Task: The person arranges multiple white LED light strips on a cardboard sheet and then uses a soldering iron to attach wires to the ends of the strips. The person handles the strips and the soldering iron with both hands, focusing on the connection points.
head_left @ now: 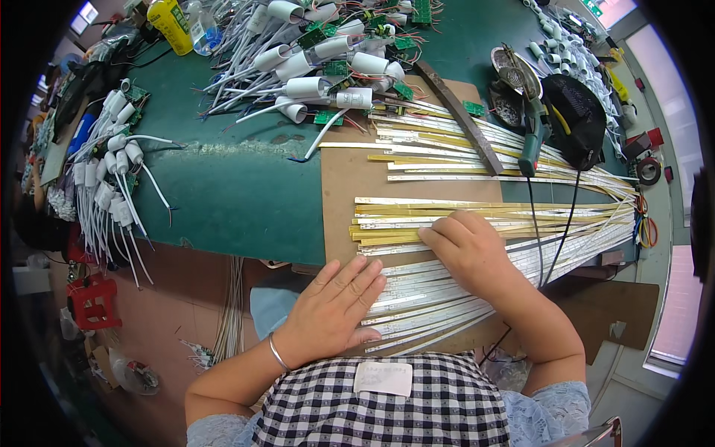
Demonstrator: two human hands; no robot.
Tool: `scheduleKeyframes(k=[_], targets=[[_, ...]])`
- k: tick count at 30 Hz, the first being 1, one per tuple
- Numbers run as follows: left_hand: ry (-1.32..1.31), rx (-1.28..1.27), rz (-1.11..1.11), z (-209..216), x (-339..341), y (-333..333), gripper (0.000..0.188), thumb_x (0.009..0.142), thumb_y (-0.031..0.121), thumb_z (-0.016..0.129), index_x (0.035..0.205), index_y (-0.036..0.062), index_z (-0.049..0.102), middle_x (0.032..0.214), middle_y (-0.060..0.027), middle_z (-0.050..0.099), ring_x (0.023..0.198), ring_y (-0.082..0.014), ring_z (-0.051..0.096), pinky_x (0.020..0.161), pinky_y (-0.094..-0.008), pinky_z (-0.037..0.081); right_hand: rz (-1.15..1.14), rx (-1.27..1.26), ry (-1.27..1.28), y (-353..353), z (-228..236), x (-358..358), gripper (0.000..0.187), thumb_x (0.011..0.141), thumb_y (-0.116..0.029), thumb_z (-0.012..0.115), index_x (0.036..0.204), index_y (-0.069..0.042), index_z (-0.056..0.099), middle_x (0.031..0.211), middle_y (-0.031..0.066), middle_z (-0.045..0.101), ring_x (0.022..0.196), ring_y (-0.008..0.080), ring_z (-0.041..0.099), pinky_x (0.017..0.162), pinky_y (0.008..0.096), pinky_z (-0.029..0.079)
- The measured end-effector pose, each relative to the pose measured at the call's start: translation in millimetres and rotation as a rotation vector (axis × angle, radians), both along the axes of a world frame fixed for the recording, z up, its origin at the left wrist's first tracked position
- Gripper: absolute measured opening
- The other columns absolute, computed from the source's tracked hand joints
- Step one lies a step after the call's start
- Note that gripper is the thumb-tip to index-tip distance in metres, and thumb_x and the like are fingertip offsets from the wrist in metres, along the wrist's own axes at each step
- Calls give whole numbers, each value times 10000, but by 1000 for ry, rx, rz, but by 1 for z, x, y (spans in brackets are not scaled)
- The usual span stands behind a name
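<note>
Long thin LED strips [417, 272], some white side up and some yellow, fan out over a brown board [339, 182] in front of me. My left hand [334, 304] lies flat with fingers stretched across the near ends of the white strips. Farther right, my right hand [468, 252] has its fingers curled and pinched at a strip in the middle of the fan. Its palm covers part of the strips below. Another group of LED strips [439, 165] lies beyond, under a dark metal bar [460, 115].
White plastic caps with cables and green circuit boards [305, 86] are heaped at the back, with another bundle [112, 171] at left. A soldering iron [531, 138] and a black mesh cap-like thing [575, 115] sit at right, their cords crossing the strips. A red stool [94, 302] stands below.
</note>
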State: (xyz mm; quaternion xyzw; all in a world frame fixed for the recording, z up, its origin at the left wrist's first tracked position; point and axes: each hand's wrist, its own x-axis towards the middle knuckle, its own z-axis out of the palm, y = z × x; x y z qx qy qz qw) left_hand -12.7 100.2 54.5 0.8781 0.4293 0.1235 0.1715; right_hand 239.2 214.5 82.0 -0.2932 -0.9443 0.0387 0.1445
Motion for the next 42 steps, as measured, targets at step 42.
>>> scheduleKeyframes(k=[42], targets=[[172,18,161,8,8,20,797,955,630,367,1483,34,372,1582,-145,289,1480,-378,190,1177,-554,125,-235,-158,-242,-43,-11,16,776,840,-491,621,1484,-120,396,1572,57,328,1458,297,263,1186,457,208]])
